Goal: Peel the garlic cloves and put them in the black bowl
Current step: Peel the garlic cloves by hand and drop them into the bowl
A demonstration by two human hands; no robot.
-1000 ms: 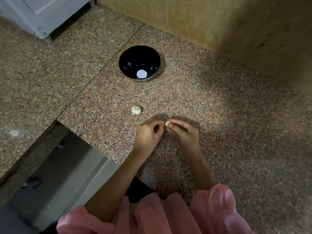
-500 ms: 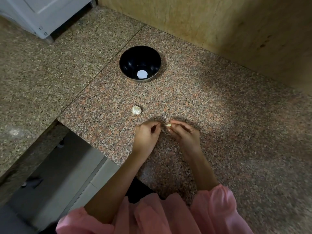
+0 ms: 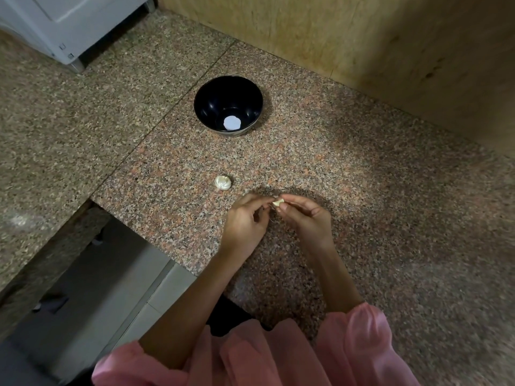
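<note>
Over the bench point(image 3: 362, 176), the left hand point(image 3: 245, 221) and right hand point(image 3: 306, 218) share a pinching grip on a garlic clove point(image 3: 278, 202), another garlic piece point(image 3: 223, 182) lying nearby, the black bowl point(image 3: 211, 104) well beyond.

Counts: black bowl point(image 3: 207, 107): 1, at 11 o'clock from the hands. Garlic: 2. The loose clove point(image 3: 223, 182) lies on the counter point(image 3: 362, 190) at 10 o'clock from the hands; the held clove point(image 3: 278, 202) is pinched by both. Hands: 2, left hand point(image 3: 245, 225), right hand point(image 3: 306, 221). Pale round patch point(image 3: 232, 123) in bowl: 1, identity unclear.
</note>
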